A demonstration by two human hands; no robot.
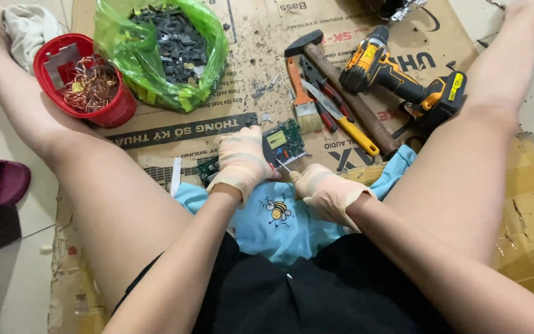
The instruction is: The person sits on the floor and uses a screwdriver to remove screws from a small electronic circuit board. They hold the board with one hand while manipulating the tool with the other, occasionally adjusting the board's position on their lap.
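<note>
Both of your gloved hands meet at the middle of the frame, over the flattened brown cardboard sheet (248, 86) you sit on. Your left hand (242, 162) lies palm down on the green printed circuit board (282, 143), fingers closed over its left part and pressing it to the cardboard, so only the board's right end with a small pale display shows beyond your knuckles. Your right hand (326, 190) sits just right of and below the board, curled shut around a thin metal tool (284, 166) whose tip points up and left and touches the board's lower edge; what kind of tool it is cannot be told. The two hands are close together but not touching.

Below the hands, a light blue cloth with a bee picture (276, 216) covers your lap. At the upper left of the frame stands a red plastic basket of tangled copper wire (88, 83), and right beside it a green plastic bag of dark scrap pieces (165, 49). To the upper right of the board lie a small paintbrush with an orange handle (301, 96), red-handled pliers (319, 93), a yellow-handled screwdriver (344, 120) and a wooden-handled hammer (341, 86), side by side. Further right rests a yellow and black cordless drill (403, 80).
</note>
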